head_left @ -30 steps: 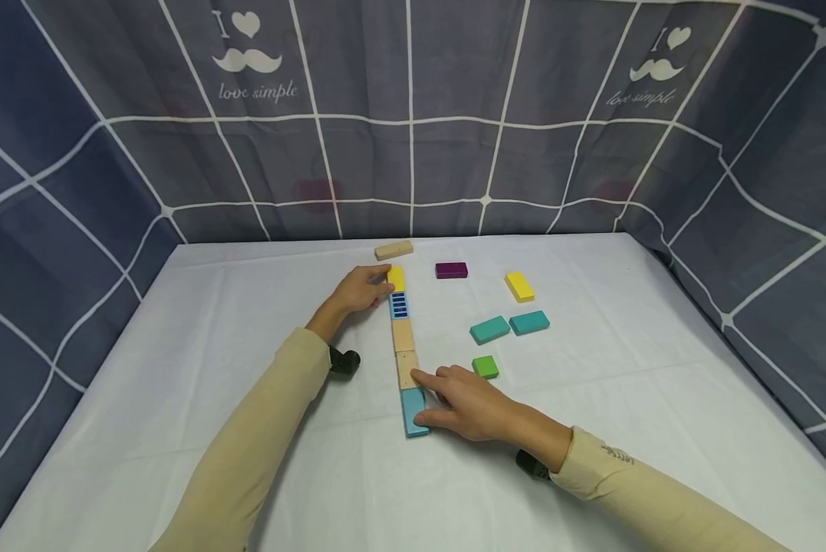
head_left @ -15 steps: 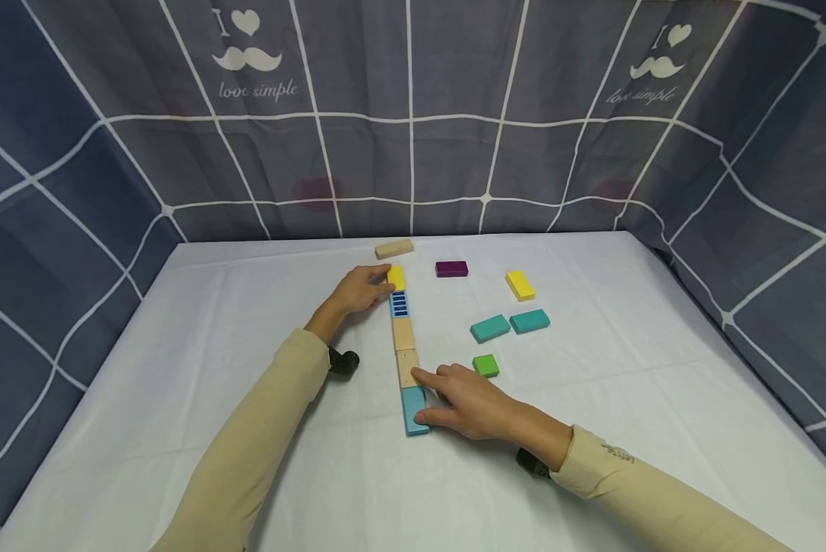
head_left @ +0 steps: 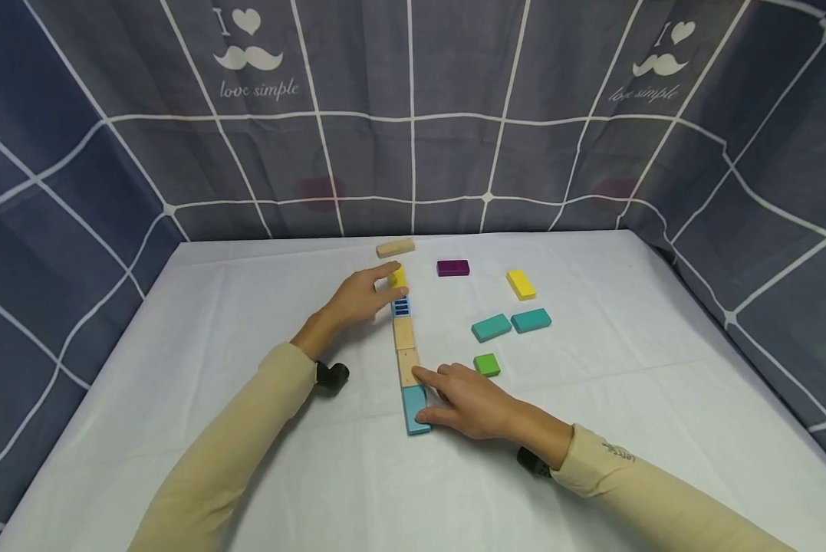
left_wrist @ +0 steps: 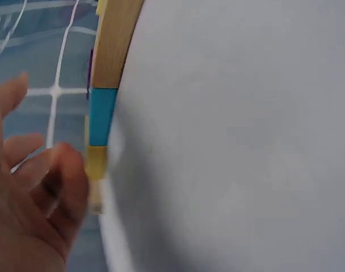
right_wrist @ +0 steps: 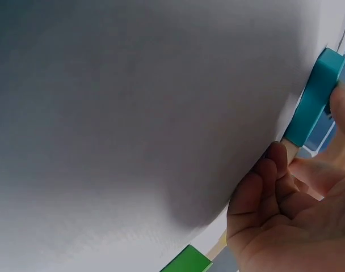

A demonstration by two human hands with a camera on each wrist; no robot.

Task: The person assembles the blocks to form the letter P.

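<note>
A straight row of flat blocks runs away from me. In the head view it goes from a blue block (head_left: 413,404) at the near end, through two wooden blocks (head_left: 403,334), to a blue block with a dark grid print (head_left: 401,308) and a yellow block (head_left: 398,277) at the far end. My left hand (head_left: 356,297) hovers over that far end, index finger and thumb spread apart; in the left wrist view its fingers are beside the row, holding nothing. My right hand (head_left: 473,405) rests its index fingertip on the nearer wooden block and its thumb on the blue block's edge.
A loose wooden block (head_left: 395,248) lies beyond the row. To the right are a purple block (head_left: 452,267), a yellow block (head_left: 521,284), two teal blocks (head_left: 491,327) and a green block (head_left: 486,364). A dark grid-patterned curtain (head_left: 357,161) hangs behind the white table (head_left: 316,491).
My left hand has come off the sides of the far yellow block, shifting slightly nearer and right, its index finger and thumb spreading. My right hand and the row look unmoved.
</note>
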